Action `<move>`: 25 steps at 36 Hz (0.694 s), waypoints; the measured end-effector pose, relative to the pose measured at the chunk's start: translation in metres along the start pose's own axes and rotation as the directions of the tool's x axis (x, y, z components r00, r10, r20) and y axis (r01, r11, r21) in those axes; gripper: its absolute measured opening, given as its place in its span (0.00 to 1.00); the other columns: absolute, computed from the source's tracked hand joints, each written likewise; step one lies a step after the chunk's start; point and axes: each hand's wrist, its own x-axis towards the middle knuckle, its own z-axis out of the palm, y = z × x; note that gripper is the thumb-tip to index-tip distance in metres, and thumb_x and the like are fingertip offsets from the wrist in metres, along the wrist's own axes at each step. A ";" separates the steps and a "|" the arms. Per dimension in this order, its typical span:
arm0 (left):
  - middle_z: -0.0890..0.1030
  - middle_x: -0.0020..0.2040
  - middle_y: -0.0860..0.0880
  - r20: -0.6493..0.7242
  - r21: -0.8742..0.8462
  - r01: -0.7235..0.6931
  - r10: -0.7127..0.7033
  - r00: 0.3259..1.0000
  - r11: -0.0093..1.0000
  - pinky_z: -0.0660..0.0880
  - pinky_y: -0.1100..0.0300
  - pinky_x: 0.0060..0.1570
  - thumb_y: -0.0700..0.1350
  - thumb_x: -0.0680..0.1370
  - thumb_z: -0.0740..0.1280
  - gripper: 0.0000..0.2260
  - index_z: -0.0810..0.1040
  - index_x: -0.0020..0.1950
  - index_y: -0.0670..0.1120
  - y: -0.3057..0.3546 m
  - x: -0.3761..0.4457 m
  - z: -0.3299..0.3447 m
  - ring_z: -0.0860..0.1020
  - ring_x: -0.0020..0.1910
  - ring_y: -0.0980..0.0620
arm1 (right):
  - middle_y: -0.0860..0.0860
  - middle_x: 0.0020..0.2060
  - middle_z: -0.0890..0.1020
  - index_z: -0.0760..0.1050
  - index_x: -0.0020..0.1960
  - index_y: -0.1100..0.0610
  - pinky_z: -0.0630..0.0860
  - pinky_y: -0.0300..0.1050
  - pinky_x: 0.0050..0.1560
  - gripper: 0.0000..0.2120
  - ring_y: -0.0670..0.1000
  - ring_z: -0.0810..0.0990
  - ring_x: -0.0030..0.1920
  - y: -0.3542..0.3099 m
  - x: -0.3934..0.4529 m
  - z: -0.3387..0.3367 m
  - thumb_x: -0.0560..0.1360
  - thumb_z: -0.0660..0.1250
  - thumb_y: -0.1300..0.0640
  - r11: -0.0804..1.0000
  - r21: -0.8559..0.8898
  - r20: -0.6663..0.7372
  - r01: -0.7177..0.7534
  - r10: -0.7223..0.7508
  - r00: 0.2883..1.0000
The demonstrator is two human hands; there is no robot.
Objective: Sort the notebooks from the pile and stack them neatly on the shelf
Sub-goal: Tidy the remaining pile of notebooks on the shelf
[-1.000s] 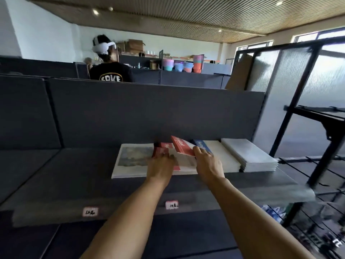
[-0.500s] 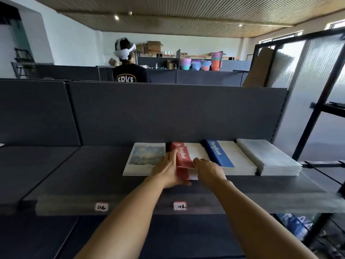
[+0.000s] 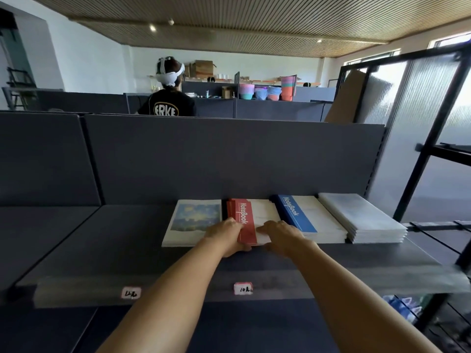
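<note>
Red-banded notebook stack [image 3: 248, 220], cover printed "NoteBook", lying flat on the grey shelf [image 3: 102, 250] against the grey back panel [image 3: 229, 159]. The stack sits second from the left in a row of four: just to its left, a stack with a painted landscape cover [image 3: 193, 220]; just to its right, a blue-banded notebook stack [image 3: 305, 217]; at the far right, a stack of plain pale notebooks [image 3: 364, 217]. The upper red-banded covers are slightly fanned at their far edge.

Left hand [image 3: 225, 236]: at the near left corner of the red-banded stack, fingers curled over the red band, thumb against the stack's front edge; this grip pinches the stack. Right hand [image 3: 283, 236]: on the white part of the same cover, fingers bent and laid on the top, the thumb side at the front edge; whether this grip pinches the stack or only presses on it cannot be told.

Shelf front edge: two small handwritten price labels, one [image 3: 130, 293] to the left and one red-bordered [image 3: 243, 288] below the hands. Behind the panel, another person [image 3: 169, 98] in a dark shirt and a white headset, back turned. Right margin: black metal rack [image 3: 433, 138] with a ribbed translucent panel.
</note>
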 end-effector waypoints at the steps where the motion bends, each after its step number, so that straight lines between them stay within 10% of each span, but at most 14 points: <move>1: 0.70 0.68 0.46 -0.001 -0.007 -0.001 0.001 1.000 1.000 0.71 0.49 0.62 0.58 0.73 0.71 0.30 0.70 0.71 0.47 0.000 0.002 0.001 0.72 0.64 0.43 | 0.51 0.69 0.69 0.60 0.75 0.45 0.70 0.49 0.62 0.27 0.55 0.70 0.66 -0.001 0.001 0.000 0.79 0.64 0.55 1.000 -0.002 -0.001 -0.001 0.001 1.000; 10: 0.68 0.71 0.46 -0.008 -0.113 -0.003 0.002 1.000 0.994 0.68 0.51 0.66 0.52 0.74 0.72 0.29 0.67 0.73 0.48 -0.009 0.015 0.002 0.69 0.68 0.45 | 0.51 0.70 0.70 0.59 0.75 0.48 0.72 0.49 0.63 0.32 0.55 0.71 0.67 -0.001 0.021 0.002 0.76 0.66 0.63 0.999 0.050 0.022 0.016 -0.017 1.000; 25: 0.63 0.74 0.49 -0.003 -0.118 0.023 -0.024 1.000 0.993 0.66 0.51 0.67 0.48 0.76 0.67 0.28 0.62 0.75 0.50 -0.013 0.022 0.011 0.66 0.70 0.46 | 0.51 0.69 0.70 0.60 0.74 0.50 0.71 0.52 0.64 0.23 0.55 0.70 0.67 -0.004 0.030 0.017 0.81 0.57 0.47 0.993 0.117 -0.056 0.016 -0.010 0.998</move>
